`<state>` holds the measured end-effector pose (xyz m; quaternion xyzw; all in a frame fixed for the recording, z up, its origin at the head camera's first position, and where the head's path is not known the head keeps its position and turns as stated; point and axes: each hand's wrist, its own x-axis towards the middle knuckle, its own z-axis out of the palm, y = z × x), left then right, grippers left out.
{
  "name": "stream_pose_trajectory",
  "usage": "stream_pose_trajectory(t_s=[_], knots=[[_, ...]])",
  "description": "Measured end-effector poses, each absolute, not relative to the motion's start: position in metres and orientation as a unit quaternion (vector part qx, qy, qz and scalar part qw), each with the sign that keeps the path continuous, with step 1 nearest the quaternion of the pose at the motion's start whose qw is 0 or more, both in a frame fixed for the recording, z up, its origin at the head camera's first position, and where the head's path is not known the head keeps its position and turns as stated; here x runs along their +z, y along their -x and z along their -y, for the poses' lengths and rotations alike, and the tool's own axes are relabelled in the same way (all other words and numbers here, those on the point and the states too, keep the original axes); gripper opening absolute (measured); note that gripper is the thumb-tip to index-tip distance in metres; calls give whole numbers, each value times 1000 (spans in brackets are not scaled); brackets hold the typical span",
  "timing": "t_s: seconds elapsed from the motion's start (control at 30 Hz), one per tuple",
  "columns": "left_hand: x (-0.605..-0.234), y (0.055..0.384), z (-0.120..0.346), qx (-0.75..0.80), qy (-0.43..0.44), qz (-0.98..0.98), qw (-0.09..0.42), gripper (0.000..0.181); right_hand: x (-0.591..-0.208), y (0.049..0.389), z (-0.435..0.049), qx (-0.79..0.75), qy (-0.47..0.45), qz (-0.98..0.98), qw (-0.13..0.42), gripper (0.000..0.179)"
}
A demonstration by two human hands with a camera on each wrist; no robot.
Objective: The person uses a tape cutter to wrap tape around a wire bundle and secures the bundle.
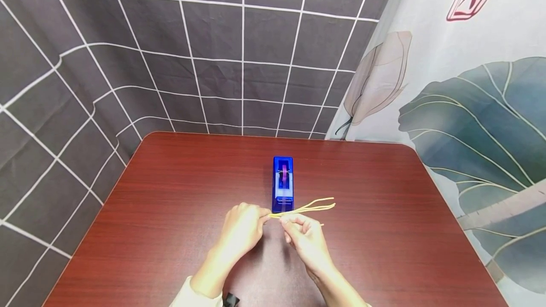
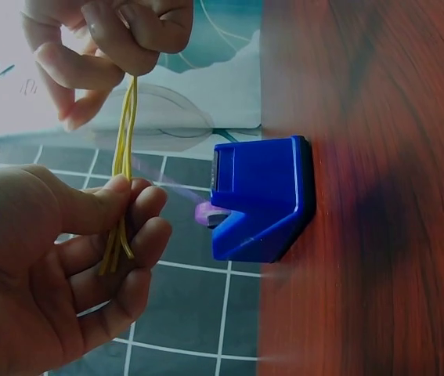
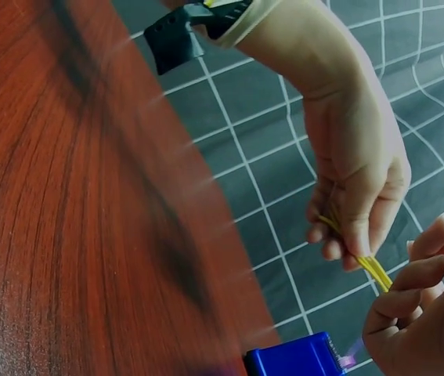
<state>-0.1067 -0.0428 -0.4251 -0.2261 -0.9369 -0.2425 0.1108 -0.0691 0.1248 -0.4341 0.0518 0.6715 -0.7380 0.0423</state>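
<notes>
A bundle of thin yellow cords [image 1: 313, 209] runs between the two hands, its longer loose ends pointing right in the head view. My left hand [image 1: 242, 226] pinches it between thumb and fingers, with short ends sticking out past the grip in the left wrist view. My right hand [image 1: 308, 240] pinches the same bundle a little farther along. Just beyond the hands stands a blue tape dispenser [image 2: 261, 200] with a pink-purple roll. From it a faint translucent purple strip of tape [image 2: 163, 174] stretches toward the cords; whether it touches them I cannot tell.
The reddish-brown wooden table [image 1: 179, 179] lies under everything. A dark grid-patterned curtain [image 1: 213, 79] hangs behind it and on the left, and a white leaf-printed curtain [image 1: 448, 84] on the right. A black strap piece [image 3: 176, 41] is on the left wrist.
</notes>
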Motion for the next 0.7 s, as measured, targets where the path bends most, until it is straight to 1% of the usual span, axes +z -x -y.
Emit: stream_pose_trajectory(t_s=[0.13, 0.17, 0.33, 0.43, 0.53, 0.7], knots=[[-424, 106, 40, -248, 221, 937, 109, 7, -435, 68, -122, -724, -46, -688, 30, 8], [-423, 106, 39, -249, 220, 937, 110, 7, -435, 68, -122, -722, -45, -690, 28, 9], [-423, 106, 37, -254, 221, 935, 111, 7, -437, 68, -120, -716, -43, -697, 26, 14], [-423, 107, 36, -256, 227, 933, 112, 15, -438, 68, -120, -713, -42, -700, 25, 17], [-423, 106, 35, -257, 229, 932, 114, 18, -437, 68, -120, -712, -44, -700, 27, 19], [-421, 104, 35, -255, 228, 933, 113, 7, -435, 67, -120, -712, -44, -700, 33, 22]])
